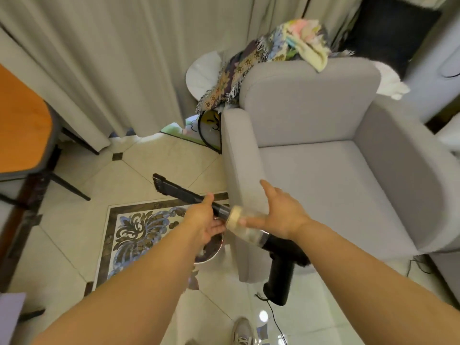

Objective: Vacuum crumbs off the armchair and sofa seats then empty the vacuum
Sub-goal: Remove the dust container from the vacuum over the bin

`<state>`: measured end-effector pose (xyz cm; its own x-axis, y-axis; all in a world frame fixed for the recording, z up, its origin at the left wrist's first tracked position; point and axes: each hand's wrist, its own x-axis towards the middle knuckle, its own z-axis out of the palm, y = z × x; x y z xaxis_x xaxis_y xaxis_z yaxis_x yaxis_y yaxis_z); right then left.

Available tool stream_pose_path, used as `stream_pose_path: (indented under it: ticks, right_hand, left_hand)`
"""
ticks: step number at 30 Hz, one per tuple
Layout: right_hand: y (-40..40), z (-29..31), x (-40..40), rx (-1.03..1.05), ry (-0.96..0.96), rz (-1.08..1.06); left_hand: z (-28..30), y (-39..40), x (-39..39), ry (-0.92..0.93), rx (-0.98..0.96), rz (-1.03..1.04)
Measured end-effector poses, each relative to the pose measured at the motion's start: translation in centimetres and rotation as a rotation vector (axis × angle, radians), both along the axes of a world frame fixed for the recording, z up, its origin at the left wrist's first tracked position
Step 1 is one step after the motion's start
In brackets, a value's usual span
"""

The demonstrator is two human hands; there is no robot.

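Observation:
I hold a black handheld vacuum (280, 267) in front of the grey armchair (331, 175), beside its left arm. My left hand (202, 221) grips the black nozzle tube (179, 191) near where it joins the clear dust cup (249, 229). My right hand (283, 215) grips the dust cup, which holds pale debris. The brush tip of the nozzle points away to the left over the floor. A round bin (211, 252) with a dark inside sits on the floor just under my left hand.
A patterned fringed throw (239, 75) and pastel cloth hang over the armchair's back. An orange table (20, 125) with dark legs stands at left. Grey curtains hang behind. A cord (273, 317) trails from the vacuum across the glossy tiled floor.

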<state>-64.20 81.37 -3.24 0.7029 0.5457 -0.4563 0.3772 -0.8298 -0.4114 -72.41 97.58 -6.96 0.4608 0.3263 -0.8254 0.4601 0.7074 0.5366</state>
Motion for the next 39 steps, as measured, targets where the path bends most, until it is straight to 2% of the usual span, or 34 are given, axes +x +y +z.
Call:
stream_pose_path:
  ticks: [2, 5, 10, 11, 17, 19, 23, 25, 27, 31, 35, 39]
  right_hand:
    - [-3.1, 2.1, 0.0, 0.095, -0.012, -0.211]
    - [-7.5, 4.0, -1.6, 0.242, 0.135, -0.466]
    - [-12.4, 4.9, -8.8, 0.451, 0.507, -0.621]
    - [-13.2, 4.9, -10.3, 0.485, 0.531, -0.641]
    - [-17.2, 7.3, -14.4, 0.618, 0.32, -0.878]
    - [-19.1, 9.3, -14.5, 0.644, 0.256, -0.903]
    - [-24.0, 13.3, -14.1, 0.723, 0.198, -0.942]
    - [-27.1, 15.0, -13.9, 0.789, 0.176, -0.97]
    - [-31.5, 16.2, -13.7, 0.837, 0.136, -1.013]
    - [-43.7, 17.3, -13.2, 0.876, 0.067, -1.134]
    - [-59.3, 17.7, -13.1, 0.841, -0.02, -1.264]
    - [-73.8, 18.0, -12.8, 0.777, -0.162, -1.424]
  left_hand:
    - [2.4, 0.3, -0.6, -0.004, 0.059, 0.05]
    - [5.8, 0.2, -1.3, -0.043, 0.082, 0.074]
    - [10.3, -1.8, -2.3, -0.137, 0.062, 0.054]
    - [10.9, -2.8, -2.9, -0.155, 0.053, 0.041]
    - [12.3, -10.4, -7.3, -0.347, -0.177, -0.044]
    - [12.8, -14.3, -8.7, -0.34, -0.18, -0.215]
    - [14.2, -24.4, -9.9, -0.334, 0.112, -0.888]
    - [15.2, -29.3, -9.9, -0.374, 0.219, -1.158]
    - [16.2, -34.5, -9.4, -0.416, 0.263, -1.337]
    - [16.1, -44.8, -7.4, -0.476, 0.482, -1.511]
    - [13.7, -54.4, -3.7, -0.404, 0.748, -1.471]
    - [12.8, -60.8, 2.0, -0.168, 1.13, -1.562]
